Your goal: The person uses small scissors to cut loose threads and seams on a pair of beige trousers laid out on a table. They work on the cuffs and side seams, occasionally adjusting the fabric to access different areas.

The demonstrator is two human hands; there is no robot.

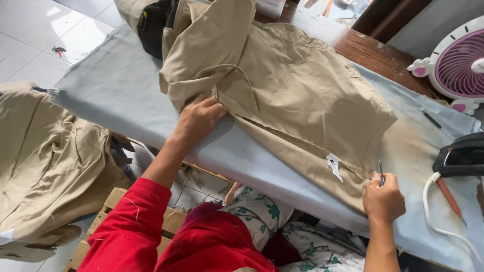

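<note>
Grey padding is spread over the ironing table, and a khaki garment is laid across it. The garment's folded edge is pressed flat under the left hand, fingers closed on cloth. Its hem corner is pinched by the right hand, with a small thin tool held.

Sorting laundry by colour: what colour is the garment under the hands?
Plain khaki beige garment, shown in the head view.

We see bright, even daylight, soft shadows under the khaki garment, faint glare on the floor tiles, everything sharp, slight wide-angle stretch at edges.
</note>
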